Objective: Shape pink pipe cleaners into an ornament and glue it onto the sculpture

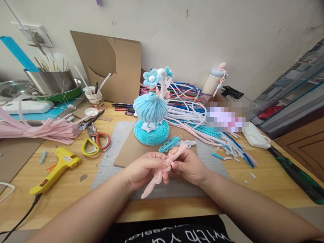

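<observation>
Between my two hands is a length of pale pink pipe cleaners, gathered at the middle, with one end hanging to the lower left and the other pointing to the upper right. My left hand pinches it near the middle. Close beside, my right hand also grips it with thumb and fingers. Just beyond my hands lie zigzag-bent blue pipe cleaners and a pale lilac bunch on a cardboard sheet. Behind stands a blue pipe-cleaner ornament with a round base and flowers on top.
A yellow glue gun and scissors lie on the left, near a pink pipe-cleaner bundle. Loose coloured pipe cleaners spread behind and right. A grey cutting mat lies beneath the cardboard. A black-and-green tool rests at right.
</observation>
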`<state>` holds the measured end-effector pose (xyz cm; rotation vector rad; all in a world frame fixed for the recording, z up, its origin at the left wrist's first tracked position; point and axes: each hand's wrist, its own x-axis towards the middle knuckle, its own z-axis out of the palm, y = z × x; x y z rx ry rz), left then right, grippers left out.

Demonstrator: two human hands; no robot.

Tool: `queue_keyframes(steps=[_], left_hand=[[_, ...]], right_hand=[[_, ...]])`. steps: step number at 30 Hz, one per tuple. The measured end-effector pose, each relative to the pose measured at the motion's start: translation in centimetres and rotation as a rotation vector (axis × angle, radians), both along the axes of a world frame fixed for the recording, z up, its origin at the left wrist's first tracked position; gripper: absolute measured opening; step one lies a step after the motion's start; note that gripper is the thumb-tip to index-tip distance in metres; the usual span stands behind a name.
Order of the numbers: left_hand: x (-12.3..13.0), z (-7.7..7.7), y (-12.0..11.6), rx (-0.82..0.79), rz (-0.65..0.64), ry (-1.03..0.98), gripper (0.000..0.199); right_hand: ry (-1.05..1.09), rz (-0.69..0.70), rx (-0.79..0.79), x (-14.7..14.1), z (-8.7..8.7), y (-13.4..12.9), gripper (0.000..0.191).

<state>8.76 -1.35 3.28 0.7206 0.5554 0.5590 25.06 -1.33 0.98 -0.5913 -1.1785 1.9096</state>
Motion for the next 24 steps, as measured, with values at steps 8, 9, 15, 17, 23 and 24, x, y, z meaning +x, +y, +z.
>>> queue_keyframes(steps=[8,9,15,17,23,24], left_hand=[[0.2,0.3,-0.6,0.331,0.211,0.439,0.022],[0.3,0.4,-0.7,0.371,0.227,0.501,0.022],[0.1,0.6,-1.1,0.562,0.175,0.731,0.017],[0.1,0.4,-1.1,0.810,0.225,0.832,0.018],[0.1,0.1,-0.9,1.161,0.316,0.972,0.018],[0.0,0.1,-0.8,1.151,0.301,0.968,0.019]], right_hand=[[-0.087,-0.179,-0.066,0.0,-0.6,0.0,0.018],[-0.104,-0.168,-0.066,0.0,-0.6,0.0,0.018],[-0.183,-0.145,-0.057,0.1,-0.5,0.2,0.019],[-0.198,-0.182,-0.044,0.0,-0.8,0.1,0.019],[-0.236,-0.326,0.002,-0.7,-1.1,-0.3,0.021],[-0.249,-0.291,-0.006,-0.7,-0.9,-0.3,0.020]])
